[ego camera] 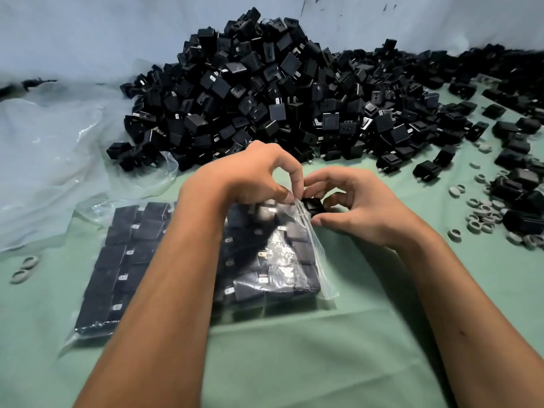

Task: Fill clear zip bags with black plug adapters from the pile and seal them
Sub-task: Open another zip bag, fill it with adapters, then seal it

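Note:
A clear zip bag (282,260) packed with rows of black plug adapters lies on the green cloth in front of me. My left hand (259,178) pinches the bag's upper right corner at its mouth. My right hand (353,207) holds one black adapter (313,205) in its fingertips right at that opening. A second filled bag (117,260) lies flat just left of the first, partly under my left forearm. The big pile of loose black adapters (265,92) rises behind my hands.
Loose adapters and several small grey-white rings (482,210) are scattered on the green cloth (294,363) to the right. Crumpled clear plastic sheeting (50,160) lies at the left. Two rings (25,269) sit near the left edge. A pale wall stands behind the pile.

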`<action>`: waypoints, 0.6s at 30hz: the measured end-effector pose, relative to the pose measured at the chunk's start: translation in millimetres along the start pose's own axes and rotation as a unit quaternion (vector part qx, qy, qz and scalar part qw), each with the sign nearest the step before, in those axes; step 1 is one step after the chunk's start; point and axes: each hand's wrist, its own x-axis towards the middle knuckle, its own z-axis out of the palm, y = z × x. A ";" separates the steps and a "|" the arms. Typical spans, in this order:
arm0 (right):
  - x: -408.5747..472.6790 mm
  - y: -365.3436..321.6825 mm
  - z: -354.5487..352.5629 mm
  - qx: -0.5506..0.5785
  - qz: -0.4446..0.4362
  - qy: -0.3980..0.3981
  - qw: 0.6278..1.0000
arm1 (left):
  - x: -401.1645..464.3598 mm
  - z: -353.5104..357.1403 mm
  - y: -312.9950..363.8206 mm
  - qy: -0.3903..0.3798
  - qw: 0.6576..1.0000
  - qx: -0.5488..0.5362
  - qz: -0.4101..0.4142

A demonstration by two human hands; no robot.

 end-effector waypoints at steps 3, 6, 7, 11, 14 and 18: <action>-0.1 0.0 1.7 0.047 -0.013 0.003 0.999 | -3.6 -3.2 1.0 0.019 1.000 -0.016 0.007; -0.1 -1.7 5.5 0.075 -0.029 0.014 0.997 | -5.6 -5.9 1.9 0.028 0.999 -0.024 0.017; -0.2 -2.3 5.7 0.078 -0.032 0.018 0.996 | -6.1 -5.8 2.6 0.028 0.999 -0.025 0.020; -0.3 -4.5 4.3 0.087 -0.034 0.032 0.995 | -7.4 -6.1 1.8 0.036 0.999 -0.036 0.017; 0.2 -7.3 10.5 0.107 -0.032 0.008 0.994 | -8.4 -7.0 1.8 0.037 0.998 -0.036 0.018; -2.2 -10.6 11.6 0.155 -0.010 0.030 0.987 | -10.7 -7.8 2.4 0.041 0.998 -0.048 0.023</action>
